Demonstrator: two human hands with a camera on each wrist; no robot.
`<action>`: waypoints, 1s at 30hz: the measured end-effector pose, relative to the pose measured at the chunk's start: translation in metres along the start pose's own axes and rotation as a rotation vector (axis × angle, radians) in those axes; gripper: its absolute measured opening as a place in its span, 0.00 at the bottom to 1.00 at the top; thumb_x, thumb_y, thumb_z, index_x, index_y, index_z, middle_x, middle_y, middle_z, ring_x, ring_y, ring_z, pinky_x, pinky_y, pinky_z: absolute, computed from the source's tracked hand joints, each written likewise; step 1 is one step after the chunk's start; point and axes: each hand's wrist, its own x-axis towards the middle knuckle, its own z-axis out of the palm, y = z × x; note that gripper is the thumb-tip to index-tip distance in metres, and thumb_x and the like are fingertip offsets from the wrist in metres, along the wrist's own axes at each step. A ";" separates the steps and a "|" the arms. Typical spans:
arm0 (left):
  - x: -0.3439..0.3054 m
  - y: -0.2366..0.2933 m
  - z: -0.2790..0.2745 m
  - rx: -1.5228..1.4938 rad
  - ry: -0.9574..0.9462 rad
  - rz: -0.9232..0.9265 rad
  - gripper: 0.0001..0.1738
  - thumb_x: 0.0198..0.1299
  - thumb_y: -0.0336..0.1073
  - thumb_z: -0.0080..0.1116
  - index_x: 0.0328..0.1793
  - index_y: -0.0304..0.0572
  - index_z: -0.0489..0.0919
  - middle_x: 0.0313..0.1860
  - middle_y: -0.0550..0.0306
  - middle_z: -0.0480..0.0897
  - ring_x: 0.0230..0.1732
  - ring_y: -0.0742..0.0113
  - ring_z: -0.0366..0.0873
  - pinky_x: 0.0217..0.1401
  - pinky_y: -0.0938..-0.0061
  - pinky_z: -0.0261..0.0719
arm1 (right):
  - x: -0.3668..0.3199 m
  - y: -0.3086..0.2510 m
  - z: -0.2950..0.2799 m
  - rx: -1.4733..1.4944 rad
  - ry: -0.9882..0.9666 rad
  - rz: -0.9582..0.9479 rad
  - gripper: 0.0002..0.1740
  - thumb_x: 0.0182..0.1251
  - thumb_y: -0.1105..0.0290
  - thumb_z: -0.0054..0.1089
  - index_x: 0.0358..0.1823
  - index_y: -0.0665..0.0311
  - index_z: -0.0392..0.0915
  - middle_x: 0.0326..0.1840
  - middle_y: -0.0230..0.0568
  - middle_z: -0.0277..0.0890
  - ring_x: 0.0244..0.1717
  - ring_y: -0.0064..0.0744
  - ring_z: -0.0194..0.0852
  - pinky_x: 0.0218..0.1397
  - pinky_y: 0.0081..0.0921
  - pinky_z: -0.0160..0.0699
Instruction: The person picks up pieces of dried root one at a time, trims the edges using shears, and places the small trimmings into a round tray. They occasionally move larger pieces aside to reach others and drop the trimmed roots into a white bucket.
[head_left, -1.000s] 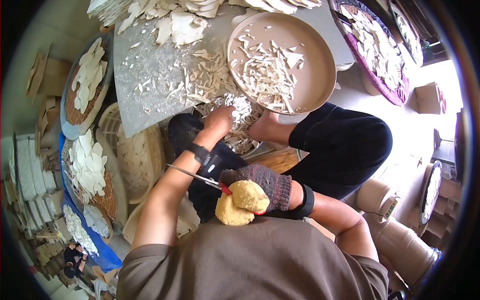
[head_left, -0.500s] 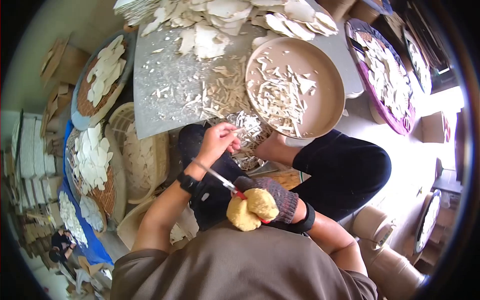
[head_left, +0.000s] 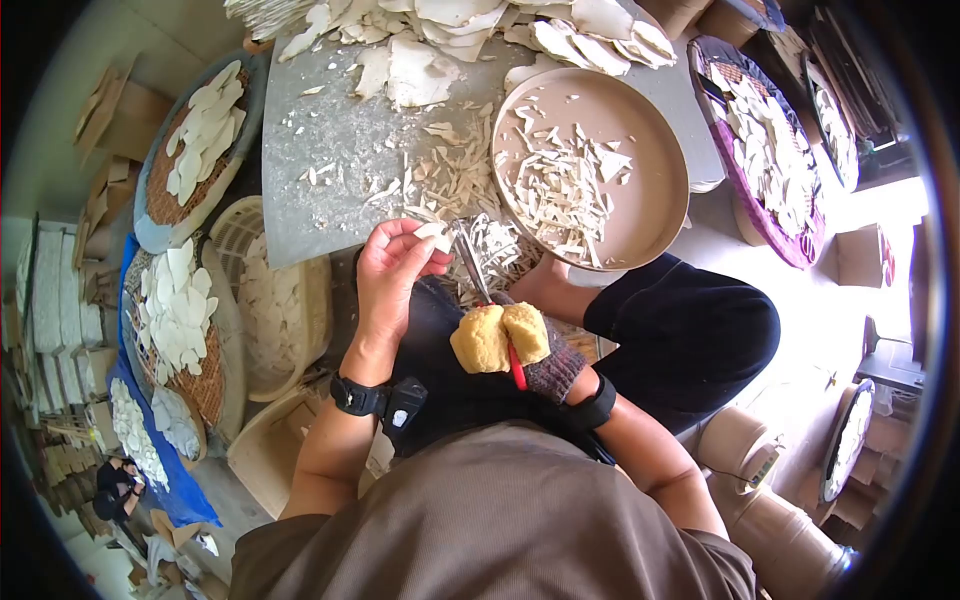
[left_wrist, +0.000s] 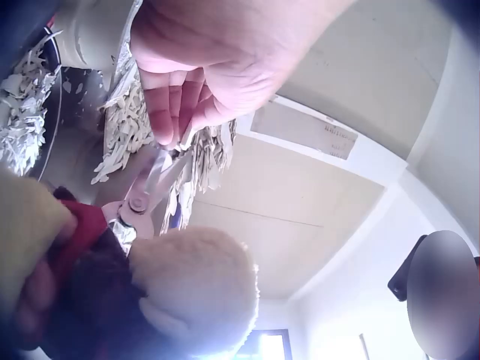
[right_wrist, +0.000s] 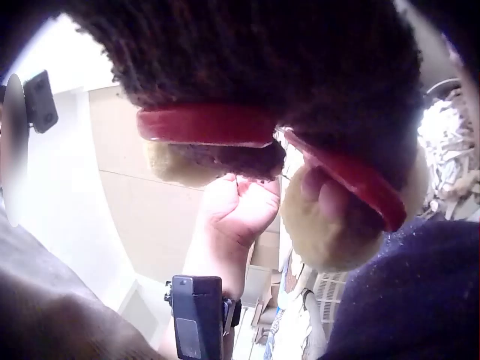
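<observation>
My bare left hand pinches a thin, pale dried slice between thumb and fingers, just beyond the table's front edge. The gloved right hand holds scissors with red handles wrapped in yellow foam. Their blades point up at the slice, tips parted, right at the left fingertips. In the left wrist view, the scissors' pivot shows below the left hand. Seen from the right wrist, the red handles are spread apart around gloved fingers. Below the blades lies a heap of pale strips.
A round brown tray with cut strips overhangs the metal table at its right. More strips lie scattered there, with a pile of large slices behind. Baskets and slice-laden wicker trays stand at the left; a purple-rimmed one is at right.
My left hand has come up from the strip heap and now pinches a slice. The right hand has swung the scissors forward from a leftward slant, bringing the blades to the slice.
</observation>
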 end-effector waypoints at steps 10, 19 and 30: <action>-0.001 -0.009 -0.001 0.064 -0.021 -0.062 0.11 0.58 0.26 0.57 0.47 0.34 0.73 0.34 0.52 0.82 0.33 0.68 0.81 0.36 0.77 0.81 | 0.003 0.001 -0.001 -0.461 0.026 -0.044 0.14 0.63 0.65 0.57 0.47 0.66 0.73 0.43 0.40 0.78 0.45 0.32 0.76 0.50 0.28 0.75; 0.011 0.068 -0.165 1.472 0.421 0.462 0.18 0.50 0.26 0.59 0.50 0.36 0.77 0.48 0.48 0.78 0.54 0.55 0.73 0.62 0.66 0.67 | -0.018 0.002 -0.019 0.147 -0.049 0.089 0.15 0.64 0.67 0.57 0.49 0.68 0.75 0.48 0.38 0.77 0.48 0.26 0.75 0.54 0.26 0.73; 0.168 -0.015 0.016 1.501 -0.345 0.545 0.24 0.57 0.37 0.53 0.62 0.44 0.71 0.64 0.51 0.69 0.64 0.55 0.65 0.67 0.65 0.63 | -0.035 -0.052 0.022 -0.440 -0.181 -0.064 0.19 0.65 0.65 0.59 0.54 0.65 0.70 0.48 0.37 0.75 0.49 0.24 0.72 0.56 0.25 0.71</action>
